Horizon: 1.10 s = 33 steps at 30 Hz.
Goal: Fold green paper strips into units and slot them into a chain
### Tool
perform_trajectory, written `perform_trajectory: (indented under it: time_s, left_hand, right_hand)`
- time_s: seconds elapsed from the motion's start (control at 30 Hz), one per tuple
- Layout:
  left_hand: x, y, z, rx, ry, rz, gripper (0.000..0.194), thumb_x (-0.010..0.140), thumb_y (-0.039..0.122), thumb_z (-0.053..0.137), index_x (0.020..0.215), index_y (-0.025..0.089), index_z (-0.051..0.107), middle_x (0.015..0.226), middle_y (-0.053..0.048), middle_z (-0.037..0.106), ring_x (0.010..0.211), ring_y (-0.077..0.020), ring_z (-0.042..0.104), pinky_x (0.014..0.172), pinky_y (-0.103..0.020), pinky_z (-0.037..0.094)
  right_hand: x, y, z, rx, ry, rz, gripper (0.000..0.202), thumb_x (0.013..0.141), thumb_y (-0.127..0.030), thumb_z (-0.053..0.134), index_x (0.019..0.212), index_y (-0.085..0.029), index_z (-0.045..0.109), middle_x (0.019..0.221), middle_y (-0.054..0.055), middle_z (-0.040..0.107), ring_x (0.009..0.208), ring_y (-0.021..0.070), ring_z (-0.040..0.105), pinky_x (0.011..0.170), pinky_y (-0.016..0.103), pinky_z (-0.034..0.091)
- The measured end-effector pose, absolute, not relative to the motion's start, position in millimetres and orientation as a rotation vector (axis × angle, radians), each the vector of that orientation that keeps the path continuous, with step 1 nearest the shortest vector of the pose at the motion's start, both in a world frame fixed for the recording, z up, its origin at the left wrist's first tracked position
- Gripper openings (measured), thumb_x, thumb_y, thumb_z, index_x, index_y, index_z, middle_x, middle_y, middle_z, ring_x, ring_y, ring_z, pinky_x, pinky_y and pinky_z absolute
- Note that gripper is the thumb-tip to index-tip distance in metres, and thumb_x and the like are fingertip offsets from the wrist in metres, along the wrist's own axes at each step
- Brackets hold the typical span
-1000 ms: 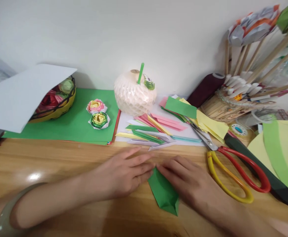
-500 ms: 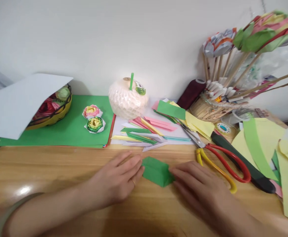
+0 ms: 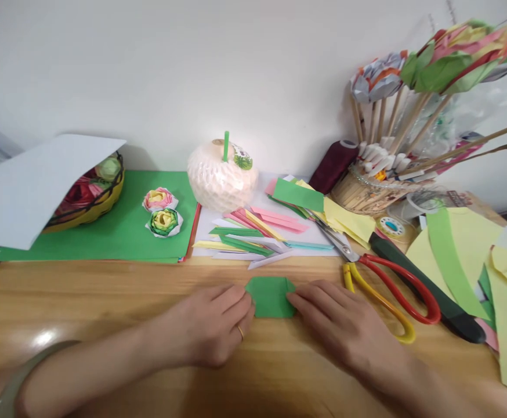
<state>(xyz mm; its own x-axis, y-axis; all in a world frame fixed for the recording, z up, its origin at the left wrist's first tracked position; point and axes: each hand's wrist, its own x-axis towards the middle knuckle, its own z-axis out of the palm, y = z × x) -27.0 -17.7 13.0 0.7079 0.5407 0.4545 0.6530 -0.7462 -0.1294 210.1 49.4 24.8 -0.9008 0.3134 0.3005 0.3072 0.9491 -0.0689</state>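
Upper left of the frame: white sheet (image 3: 31,180) tilted over a basket (image 3: 90,203) of paper flowers, two paper roses (image 3: 161,210) on green card (image 3: 118,232). Centre, low: left hand (image 3: 212,325) flat on the bench (image 3: 105,296), fingertips pressing the left edge of a folded green paper (image 3: 271,296) — right hand (image 3: 340,325) pressing its right edge, neither closed around it. Behind, centre: netted round fruit (image 3: 222,177) and coloured paper strips (image 3: 257,232). Right of centre: scissors (image 3: 384,278) lying beside the right hand.

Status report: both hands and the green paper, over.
Left hand and right hand press folded green paper flat on table. Scissors lie right, apart.
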Motion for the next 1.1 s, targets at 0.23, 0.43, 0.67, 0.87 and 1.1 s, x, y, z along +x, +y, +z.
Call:
perform_trajectory:
  time_s: [0.23,0.43,0.67,0.87,1.1]
  left_hand:
    - [-21.5,-15.8,6.3,-2.635,-1.157,-0.648,0.026,0.088,0.007,0.038,0.076,0.014,0.059,0.072,-0.004,0.062,0.066,-0.0144,0.055,0.056,-0.024,0.045]
    - [-14.6,-15.6,7.7,-2.691,-1.583,-0.868,0.021,0.085,0.011,0.042,0.072,0.016,0.058,0.074,-0.002,0.060,0.070,-0.0137,0.055,0.062,-0.024,0.047]
    - [-15.2,-15.4,8.1,-2.756,-1.801,-1.011,0.010,0.083,0.019,0.054,0.075,0.017,0.059,0.078,-0.002,0.060,0.074,-0.0153,0.054,0.065,-0.026,0.046]
    - [-13.4,-13.7,8.7,-2.748,-1.967,-1.111,0.015,0.085,0.017,0.052,0.073,0.017,0.059,0.077,-0.002,0.058,0.074,-0.0151,0.053,0.065,-0.027,0.044]
    - [-7.8,-13.4,12.9,-2.733,-2.112,-0.992,0.015,0.084,0.014,0.045,0.073,0.017,0.056,0.081,-0.003,0.055,0.075,-0.0167,0.051,0.065,-0.030,0.042]
  right_hand:
    - [207.9,50.7,20.3,-0.515,-2.711,0.220,0.014,0.085,-0.014,0.047,0.089,-0.015,0.060,0.080,0.006,0.063,0.077,0.0176,0.058,0.066,0.031,0.049]
    - [209.6,52.0,13.9,-0.563,-2.685,0.275,0.015,0.088,-0.014,0.047,0.084,-0.017,0.061,0.081,0.005,0.063,0.076,0.0166,0.057,0.068,0.031,0.049]
    - [208.9,50.3,15.7,-0.743,-2.562,0.579,0.011,0.087,-0.016,0.050,0.084,-0.019,0.061,0.087,0.006,0.061,0.079,0.0162,0.058,0.066,0.028,0.048]
    - [203.2,46.9,18.4,-0.854,-2.492,0.659,0.013,0.087,-0.016,0.049,0.081,-0.020,0.061,0.084,0.005,0.062,0.076,0.0160,0.059,0.064,0.027,0.049]
    - [195.1,41.1,18.4,-0.994,-2.441,0.601,0.013,0.083,-0.014,0.049,0.074,-0.019,0.057,0.080,0.005,0.061,0.076,0.0182,0.057,0.065,0.030,0.048]
